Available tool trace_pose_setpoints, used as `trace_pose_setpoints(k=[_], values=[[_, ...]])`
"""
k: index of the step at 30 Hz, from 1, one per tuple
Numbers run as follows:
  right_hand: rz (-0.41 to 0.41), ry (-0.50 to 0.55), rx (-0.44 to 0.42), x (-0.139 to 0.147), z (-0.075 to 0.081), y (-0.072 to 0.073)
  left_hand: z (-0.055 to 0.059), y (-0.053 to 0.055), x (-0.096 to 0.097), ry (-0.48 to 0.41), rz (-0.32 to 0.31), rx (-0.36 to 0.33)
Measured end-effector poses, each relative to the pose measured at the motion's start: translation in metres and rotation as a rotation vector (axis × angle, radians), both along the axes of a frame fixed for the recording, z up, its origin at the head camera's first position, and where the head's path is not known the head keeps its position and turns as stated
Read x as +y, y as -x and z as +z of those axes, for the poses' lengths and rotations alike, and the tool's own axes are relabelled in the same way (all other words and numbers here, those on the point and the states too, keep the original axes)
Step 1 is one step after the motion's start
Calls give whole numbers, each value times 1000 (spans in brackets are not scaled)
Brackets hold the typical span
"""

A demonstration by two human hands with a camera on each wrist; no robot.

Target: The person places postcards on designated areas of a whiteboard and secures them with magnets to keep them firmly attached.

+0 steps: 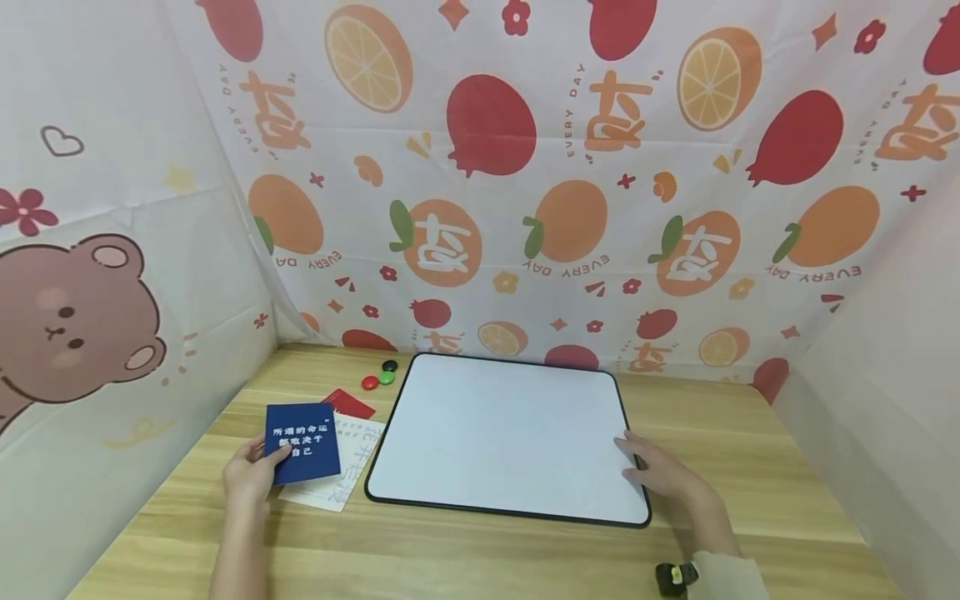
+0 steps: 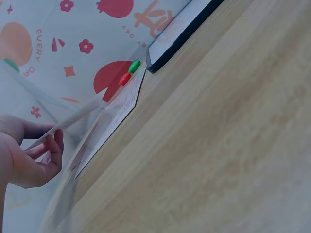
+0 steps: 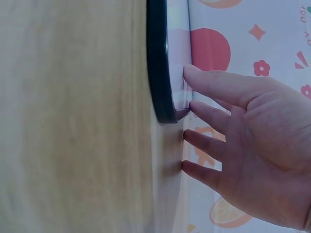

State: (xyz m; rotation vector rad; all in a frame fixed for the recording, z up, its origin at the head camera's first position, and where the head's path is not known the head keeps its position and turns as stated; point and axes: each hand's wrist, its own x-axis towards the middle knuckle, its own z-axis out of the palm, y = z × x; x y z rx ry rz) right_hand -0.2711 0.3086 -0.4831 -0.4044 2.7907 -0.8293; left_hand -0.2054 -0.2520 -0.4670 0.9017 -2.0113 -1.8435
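Observation:
My left hand [image 1: 251, 473] pinches a dark blue card [image 1: 318, 463] with white Chinese lettering, thumb on its front. In the left wrist view the card [image 2: 77, 115] looks thin and is tilted up off the table. Partly beneath it lies a white sheet with faint writing [image 1: 330, 492]. At the table's middle lies a whiteboard [image 1: 502, 433] with a black frame. My right hand [image 1: 671, 477] is at its right edge, fingers spread and fairly straight. The right wrist view has the thumb of that hand [image 3: 262, 131] at the whiteboard's corner; firm contact is hard to tell.
A red card [image 1: 351, 404] lies behind the blue one. Red [image 1: 370, 382], green [image 1: 386, 377] and black [image 1: 389, 365] round magnet-like pieces sit left of the whiteboard's far corner. Fruit-patterned cloth [image 1: 491, 125] hangs behind the wooden table [image 1: 450, 554].

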Motion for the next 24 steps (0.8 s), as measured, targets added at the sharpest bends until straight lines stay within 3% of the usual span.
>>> trace_pose_setpoints(k=[4,16,20,24], values=[[10,4,8,-1,0,-1,0,-1,2,-19,-21,23],[9,27,-1,3,-2,-3,-18,10,10,-175,-93,173],[-10,36,-14,2,-1,-4,-12,6,19,-183,-141,161],[-16,39,-14,0,-2,-3,5,-1,32,-177,-211,117]])
